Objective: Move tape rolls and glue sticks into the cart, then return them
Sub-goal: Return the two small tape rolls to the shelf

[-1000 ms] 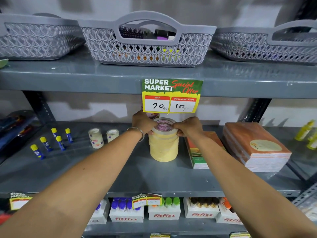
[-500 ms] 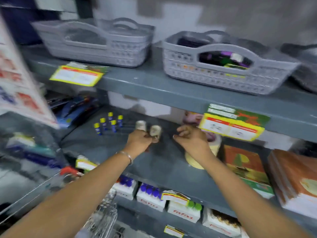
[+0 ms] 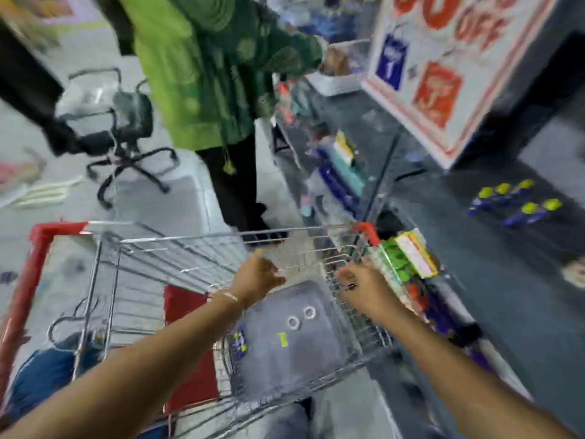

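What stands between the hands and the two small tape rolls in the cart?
Nothing visible. Both the left hand and right hand hover inside the cart, above the two small tape rolls lying on its floor, with only open space between.

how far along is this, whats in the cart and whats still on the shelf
Done: two small tape rolls lie on the floor of the cart, with what looks like one glue stick. In hand: nothing that I can make out; the left hand and right hand hover over the basket, fingers loose, though the picture is blurred. Left: about five glue sticks remain on the shelf, then the whole return.
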Motion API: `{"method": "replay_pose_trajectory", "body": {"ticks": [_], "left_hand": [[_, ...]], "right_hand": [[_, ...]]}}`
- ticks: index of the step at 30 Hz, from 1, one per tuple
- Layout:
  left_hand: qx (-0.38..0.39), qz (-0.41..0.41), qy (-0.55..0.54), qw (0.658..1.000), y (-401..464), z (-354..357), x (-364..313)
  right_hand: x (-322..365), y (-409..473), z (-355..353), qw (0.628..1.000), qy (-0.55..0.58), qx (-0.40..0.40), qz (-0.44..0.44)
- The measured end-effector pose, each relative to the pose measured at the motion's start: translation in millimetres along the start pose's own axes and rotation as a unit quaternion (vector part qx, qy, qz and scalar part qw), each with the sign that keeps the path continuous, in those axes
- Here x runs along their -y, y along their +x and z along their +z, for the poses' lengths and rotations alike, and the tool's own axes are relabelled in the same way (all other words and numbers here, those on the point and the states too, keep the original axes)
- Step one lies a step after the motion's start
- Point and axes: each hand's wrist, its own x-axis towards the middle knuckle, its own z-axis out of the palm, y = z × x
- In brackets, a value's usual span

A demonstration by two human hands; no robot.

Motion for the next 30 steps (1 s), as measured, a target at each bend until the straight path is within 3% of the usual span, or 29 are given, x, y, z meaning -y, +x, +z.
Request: {"method": "replay_pose_trajectory", "body": {"ticks": [4, 9, 18, 24, 30], "left_hand": [[0.031, -0.063, 0.005, 0.998, 15.1, 49.3, 84.0], [0.085, -0.083, -0.026, 0.993, 41.4, 130.6, 129.2], [0.099, -0.057, -0.010, 0.993, 97.5, 226.9, 155.2], [0.094, -0.042, -0.001, 0.995, 110.6, 252.6, 153.3], [0.047, -0.058, -0.029, 0.997, 106.4, 235.1, 148.5]], "right_hand": [[-21.7, 45.9, 76.6, 0.993, -0.055, 0.108, 0.003], [-66.8, 86.2, 135.9, 0.969, -0.156, 0.189, 0.016], [-142.4, 135.0, 211.9, 0.942, -0.251, 0.225, 0.009], [-152.5, 144.8, 235.3, 0.891, -0.396, 0.218, -0.038], [-145.6, 138.9, 216.4, 0.945, -0.262, 0.195, -0.010]]}}
